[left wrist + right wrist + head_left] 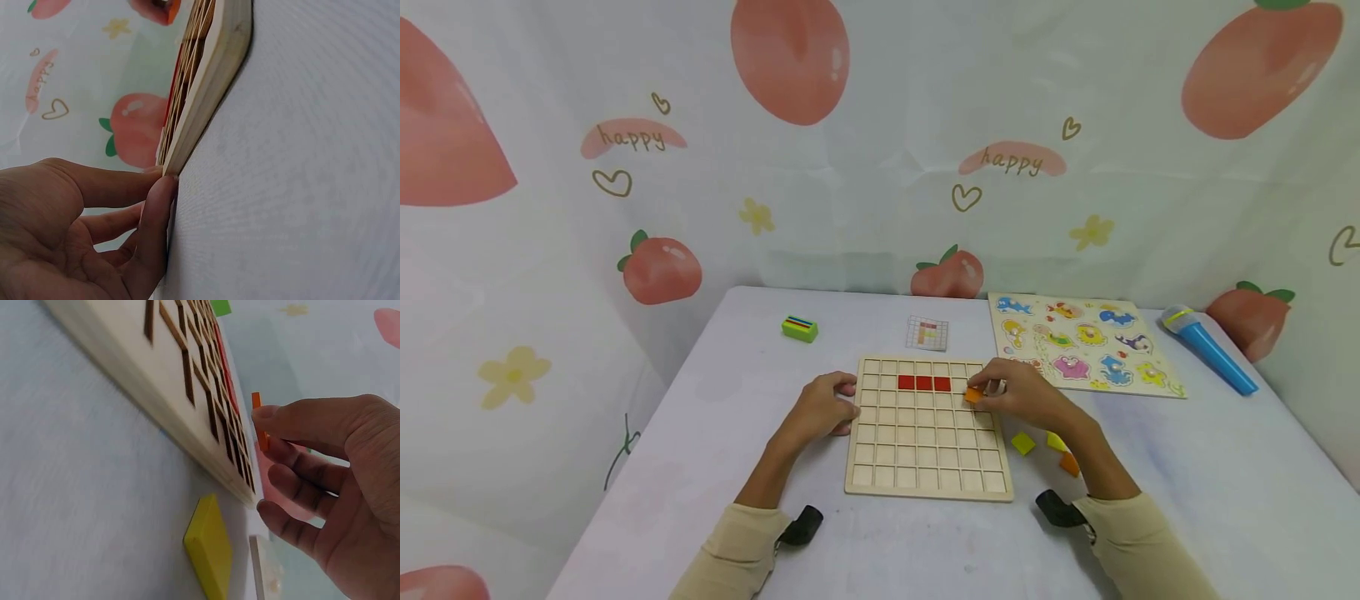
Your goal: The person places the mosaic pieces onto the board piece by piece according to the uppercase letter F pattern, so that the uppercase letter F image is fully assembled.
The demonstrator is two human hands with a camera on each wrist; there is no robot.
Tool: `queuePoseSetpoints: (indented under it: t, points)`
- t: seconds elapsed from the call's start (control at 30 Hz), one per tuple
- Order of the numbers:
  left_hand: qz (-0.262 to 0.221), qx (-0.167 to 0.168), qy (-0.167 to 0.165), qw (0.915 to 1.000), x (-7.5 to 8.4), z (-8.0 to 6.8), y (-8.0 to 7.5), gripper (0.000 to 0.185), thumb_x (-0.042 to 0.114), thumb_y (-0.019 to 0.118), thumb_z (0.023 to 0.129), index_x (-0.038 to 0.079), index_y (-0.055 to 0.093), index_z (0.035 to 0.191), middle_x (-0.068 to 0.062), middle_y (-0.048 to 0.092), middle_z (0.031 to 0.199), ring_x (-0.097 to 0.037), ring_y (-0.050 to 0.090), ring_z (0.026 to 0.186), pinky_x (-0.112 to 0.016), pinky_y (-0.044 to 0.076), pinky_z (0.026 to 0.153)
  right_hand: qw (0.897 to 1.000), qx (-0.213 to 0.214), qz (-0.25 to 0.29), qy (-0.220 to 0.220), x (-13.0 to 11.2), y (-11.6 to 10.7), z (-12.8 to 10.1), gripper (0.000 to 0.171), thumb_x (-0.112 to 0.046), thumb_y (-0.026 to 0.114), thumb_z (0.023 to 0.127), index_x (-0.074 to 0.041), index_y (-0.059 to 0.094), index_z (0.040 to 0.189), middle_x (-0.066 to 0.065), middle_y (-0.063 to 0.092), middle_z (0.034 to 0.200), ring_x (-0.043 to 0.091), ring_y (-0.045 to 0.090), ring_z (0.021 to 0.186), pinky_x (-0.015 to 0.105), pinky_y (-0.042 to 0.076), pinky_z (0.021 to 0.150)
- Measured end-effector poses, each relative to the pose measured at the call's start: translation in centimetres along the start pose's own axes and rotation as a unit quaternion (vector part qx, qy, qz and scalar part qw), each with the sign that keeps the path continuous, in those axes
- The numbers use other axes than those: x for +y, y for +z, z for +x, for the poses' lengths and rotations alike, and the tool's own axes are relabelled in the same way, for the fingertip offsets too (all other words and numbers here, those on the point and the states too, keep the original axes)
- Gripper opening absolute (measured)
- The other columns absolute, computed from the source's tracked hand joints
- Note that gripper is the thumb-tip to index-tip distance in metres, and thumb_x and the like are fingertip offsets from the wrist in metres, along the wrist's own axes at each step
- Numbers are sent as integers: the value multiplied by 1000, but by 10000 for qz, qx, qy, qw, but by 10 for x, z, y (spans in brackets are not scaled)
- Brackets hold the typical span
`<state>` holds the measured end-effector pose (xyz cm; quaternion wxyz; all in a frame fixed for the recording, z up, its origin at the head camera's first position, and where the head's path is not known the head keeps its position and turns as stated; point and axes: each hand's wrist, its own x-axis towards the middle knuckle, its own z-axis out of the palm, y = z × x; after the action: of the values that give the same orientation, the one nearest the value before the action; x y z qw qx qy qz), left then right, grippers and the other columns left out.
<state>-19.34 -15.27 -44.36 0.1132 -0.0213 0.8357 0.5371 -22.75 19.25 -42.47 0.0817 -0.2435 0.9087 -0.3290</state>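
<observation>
place: children's play corner | cues: peach backdrop (pixel 880 150); animal puzzle (pixel 1078 342); toy microphone (pixel 1208 348)

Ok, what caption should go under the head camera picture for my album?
Right hand pinches an orange tile over the wooden grid board; left hand steadies it.

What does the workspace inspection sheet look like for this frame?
Surface: table under a pale cloth.
Job's things: wooden grid board with three red tiles in its second row; orange tile held over the board; two yellow tiles and one more orange tile lie right of it.
Clutter: animal peg puzzle, blue toy microphone, green box, pattern card.
Hands: left hand steadies the board's left edge; right hand pinches the orange tile.
Cables: nothing seen.
Surroundings: peach-print backdrop.
</observation>
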Motion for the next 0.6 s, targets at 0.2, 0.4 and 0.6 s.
queuePoseSetpoints:
  t: [0.2, 0.4, 0.6]
  points:
    - [34, 18, -32, 10000, 1, -1, 0, 54, -2, 70, 89, 0, 61, 143, -12, 60, 124, -17, 67, 89, -29, 63, 65, 9998, -92, 152, -120, -9, 5, 10, 30, -21, 81, 92, -8, 79, 119, -1, 72, 105, 19, 59, 95, 29, 51, 78]
    - [32, 32, -44, 10000, 1, -1, 0, 53, -2, 70, 90, 0, 61, 142, -12, 60, 123, -18, 66, 90, -29, 63, 65, 9996, -144, 205, -151, -18, 12, 19, 30, -22, 82, 91, -9, 80, 118, -2, 72, 105, 19, 61, 96, 31, 52, 81]
    - [35, 16, -38, 10000, 1, -1, 0, 53, -2, 71, 90, 1, 61, 142, -12, 61, 123, -18, 66, 90, -29, 63, 65, 9986, -239, 376, -270, -24, 17, 28, 29, -25, 84, 91, -10, 81, 116, -2, 72, 106, 21, 61, 98, 36, 54, 87]
